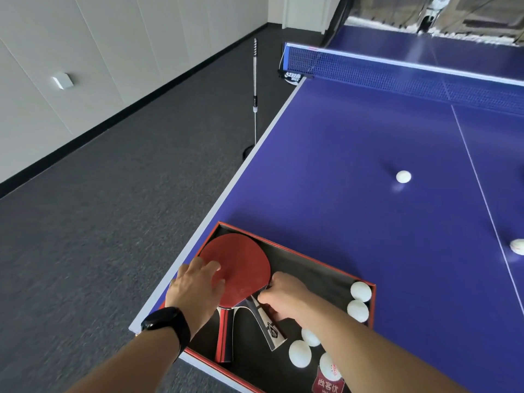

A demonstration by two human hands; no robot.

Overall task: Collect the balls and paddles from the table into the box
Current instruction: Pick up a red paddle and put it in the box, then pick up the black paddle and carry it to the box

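Inside box (283, 248) — two paddles (241, 268), five balls (299, 353) | left hand (195, 290) flat on blade | right hand (286, 293) pinching handle

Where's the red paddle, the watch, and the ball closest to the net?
Red paddle (241, 262): head view, middle of its rubber face.
Watch (167, 321): head view, black band on the left wrist.
Ball (403, 177): head view, its center.

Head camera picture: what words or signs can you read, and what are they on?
"尚客优" stands on the red label at the box's near end.
"DHS", under blurred characters, stands on the net clamp.
Red marks on one ball are too blurred to read.
The logo on the paddle handle is too small to read.
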